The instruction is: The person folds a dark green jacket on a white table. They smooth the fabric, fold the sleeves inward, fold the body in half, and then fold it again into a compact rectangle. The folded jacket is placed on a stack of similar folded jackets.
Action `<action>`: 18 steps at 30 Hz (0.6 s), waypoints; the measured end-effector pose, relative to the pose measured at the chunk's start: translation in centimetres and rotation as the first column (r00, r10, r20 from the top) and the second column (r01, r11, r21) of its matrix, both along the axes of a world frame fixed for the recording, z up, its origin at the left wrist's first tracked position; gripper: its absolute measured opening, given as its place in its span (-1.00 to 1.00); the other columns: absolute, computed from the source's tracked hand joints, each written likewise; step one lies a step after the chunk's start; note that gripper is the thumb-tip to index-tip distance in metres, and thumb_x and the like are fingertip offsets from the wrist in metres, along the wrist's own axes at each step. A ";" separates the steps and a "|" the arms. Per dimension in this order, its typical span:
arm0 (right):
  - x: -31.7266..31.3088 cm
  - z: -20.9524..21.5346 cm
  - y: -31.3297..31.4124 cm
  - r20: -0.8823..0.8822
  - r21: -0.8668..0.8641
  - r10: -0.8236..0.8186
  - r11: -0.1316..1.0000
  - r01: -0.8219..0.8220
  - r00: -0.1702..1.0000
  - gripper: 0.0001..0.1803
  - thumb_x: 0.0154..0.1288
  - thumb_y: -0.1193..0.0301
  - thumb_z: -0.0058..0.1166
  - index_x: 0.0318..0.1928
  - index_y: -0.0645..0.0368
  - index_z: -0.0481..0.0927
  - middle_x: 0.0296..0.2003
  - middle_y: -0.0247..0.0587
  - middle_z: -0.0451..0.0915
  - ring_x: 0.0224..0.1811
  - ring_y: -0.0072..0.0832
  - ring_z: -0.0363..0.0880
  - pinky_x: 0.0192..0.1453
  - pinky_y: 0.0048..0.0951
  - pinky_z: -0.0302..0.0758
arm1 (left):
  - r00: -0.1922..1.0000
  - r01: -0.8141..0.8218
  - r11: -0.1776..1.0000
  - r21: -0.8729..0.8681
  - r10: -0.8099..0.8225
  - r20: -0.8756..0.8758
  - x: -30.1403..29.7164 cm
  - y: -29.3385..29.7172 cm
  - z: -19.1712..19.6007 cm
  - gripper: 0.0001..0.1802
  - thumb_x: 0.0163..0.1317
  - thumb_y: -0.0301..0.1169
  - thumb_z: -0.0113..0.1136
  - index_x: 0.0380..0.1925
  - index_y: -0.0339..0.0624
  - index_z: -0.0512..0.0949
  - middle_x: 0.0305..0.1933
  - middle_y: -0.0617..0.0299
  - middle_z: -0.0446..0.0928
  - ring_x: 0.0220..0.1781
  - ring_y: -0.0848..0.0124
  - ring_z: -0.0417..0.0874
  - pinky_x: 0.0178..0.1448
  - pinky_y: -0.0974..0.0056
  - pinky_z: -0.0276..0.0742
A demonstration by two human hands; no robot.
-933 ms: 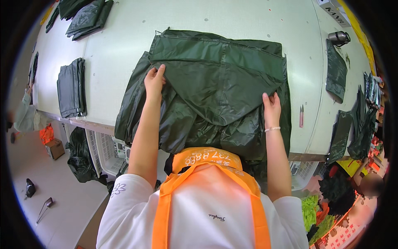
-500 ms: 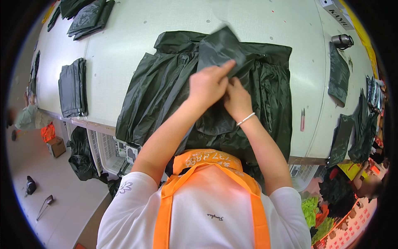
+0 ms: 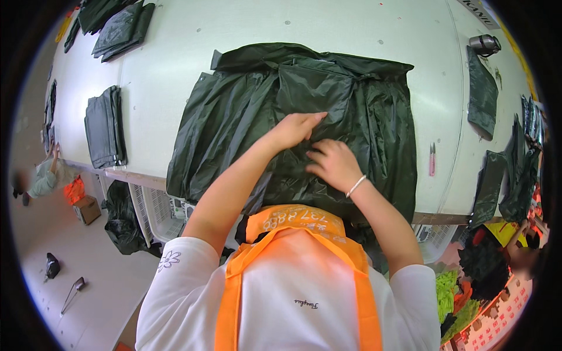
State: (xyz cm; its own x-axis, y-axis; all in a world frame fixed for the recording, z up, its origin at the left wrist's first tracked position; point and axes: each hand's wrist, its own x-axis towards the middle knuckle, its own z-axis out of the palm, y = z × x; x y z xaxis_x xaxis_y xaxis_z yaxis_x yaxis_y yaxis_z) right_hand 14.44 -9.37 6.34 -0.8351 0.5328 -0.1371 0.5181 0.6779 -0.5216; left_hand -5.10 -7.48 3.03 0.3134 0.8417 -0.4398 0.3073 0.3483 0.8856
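A dark green, shiny garment [image 3: 234, 126] that looks like a raincoat lies spread and wrinkled on the table before me. On its upper middle a squarish panel [image 3: 313, 88] of the same cloth lies flat. My left hand [image 3: 294, 130] rests at that panel's lower edge, a finger stretched out and nothing visible held. Just below and to the right, my right hand [image 3: 335, 165] touches the cloth with its fingers bent and apart. A pale bracelet circles that wrist. What is under the fingertips is hidden.
Folded dark green pieces lie on the white table [image 3: 155, 111] at left [image 3: 105, 127] and right [image 3: 482, 93]. Right of the garment are small snips [image 3: 432, 159]; a metal flask [image 3: 485, 45] lies farther off. White baskets [image 3: 158, 213] stand under the table's edge. Other people work at both sides.
The panel, raised at the top before, now lies down flat on the garment. Both hands have come nearer to me, and the right hand's fingers have spread away from the left hand.
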 end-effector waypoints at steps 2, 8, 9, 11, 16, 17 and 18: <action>-1.2 -1.0 1.8 0.051 -0.234 -0.281 0.929 0.285 0.958 -0.62 0.13 0.06 0.12 -0.37 0.13 0.66 -0.30 -0.12 0.62 -0.16 -0.18 0.55 -0.08 -0.21 0.45 | 0.979 0.037 0.956 -0.291 0.023 0.200 -1.4 1.6 -0.2 -0.35 0.41 0.09 -0.35 0.17 -0.17 0.44 -0.55 0.33 0.44 -0.50 0.57 0.36 -0.30 0.44 0.36; -1.7 -7.6 7.8 0.302 -0.439 -0.443 0.721 0.536 0.844 -0.54 0.11 0.05 0.10 -0.39 0.28 0.65 -0.32 0.18 0.60 -0.23 0.02 0.58 -0.10 -0.22 0.49 | 0.876 0.010 0.791 0.612 0.288 -0.387 -0.5 0.5 6.3 -0.81 0.07 -0.37 0.25 -0.33 -0.23 0.62 -0.16 0.11 0.56 -0.07 0.18 0.55 -0.02 0.23 0.48; -1.0 -10.7 7.8 0.201 -0.420 -0.442 0.768 0.485 0.874 -0.54 0.10 0.06 0.11 -0.34 0.28 0.65 -0.28 0.21 0.59 -0.20 0.03 0.57 -0.07 -0.23 0.49 | 0.852 0.122 0.658 0.743 0.315 -0.418 -0.1 -0.4 7.5 -0.82 0.00 -0.39 0.28 -0.38 -0.22 0.61 -0.15 0.11 0.55 -0.08 0.13 0.54 -0.01 0.19 0.49; -1.8 -8.5 7.7 0.248 -0.471 -0.429 0.730 0.495 0.869 -0.53 0.09 0.08 0.11 -0.30 0.31 0.64 -0.25 0.22 0.58 -0.16 0.03 0.57 -0.04 -0.23 0.49 | 0.812 0.348 0.719 0.602 0.091 -0.577 0.2 -3.5 7.2 -0.69 -0.10 -0.34 0.33 -0.31 -0.19 0.59 -0.10 0.15 0.52 -0.03 0.19 0.52 0.07 0.19 0.45; -3.5 -0.1 3.9 0.235 0.111 -0.512 0.859 0.501 0.826 -0.74 0.06 0.24 0.22 -0.36 0.17 0.58 -0.33 -0.12 0.57 -0.19 -0.18 0.54 -0.13 -0.19 0.44 | 0.671 0.582 0.562 0.588 0.075 -0.737 -0.9 -6.3 0.8 -0.73 -0.04 -0.34 0.22 -0.28 -0.16 0.59 -0.17 0.20 0.52 -0.08 0.25 0.54 0.05 0.24 0.44; -3.5 1.3 2.8 0.049 0.293 -0.483 0.844 0.450 0.874 -0.74 0.03 0.31 0.24 -0.30 0.13 0.51 -0.30 -0.26 0.48 -0.16 -0.28 0.46 -0.10 -0.29 0.38 | 0.685 0.563 0.599 0.569 0.046 -0.727 -1.1 -6.2 0.6 -0.74 -0.02 -0.35 0.20 -0.28 -0.15 0.59 -0.19 0.21 0.53 -0.10 0.25 0.54 0.05 0.23 0.44; -3.1 1.6 1.9 -0.056 0.310 -0.392 0.867 0.390 0.918 -0.75 0.03 0.31 0.23 -0.31 0.14 0.51 -0.31 -0.26 0.47 -0.16 -0.30 0.45 -0.09 -0.32 0.37 | 0.700 0.549 0.631 0.548 0.011 -0.714 -1.2 -6.0 0.5 -0.75 0.00 -0.35 0.18 -0.28 -0.15 0.60 -0.22 0.22 0.53 -0.11 0.26 0.55 0.05 0.23 0.44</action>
State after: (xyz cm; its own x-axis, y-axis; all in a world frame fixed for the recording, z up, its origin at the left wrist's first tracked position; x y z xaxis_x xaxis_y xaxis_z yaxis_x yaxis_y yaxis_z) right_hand 11.33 -7.42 7.91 -0.5490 0.8318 0.0818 0.7780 0.5444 -0.3136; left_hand -6.26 -13.49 3.51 0.4804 0.8758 0.0461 0.8106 -0.4635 0.3579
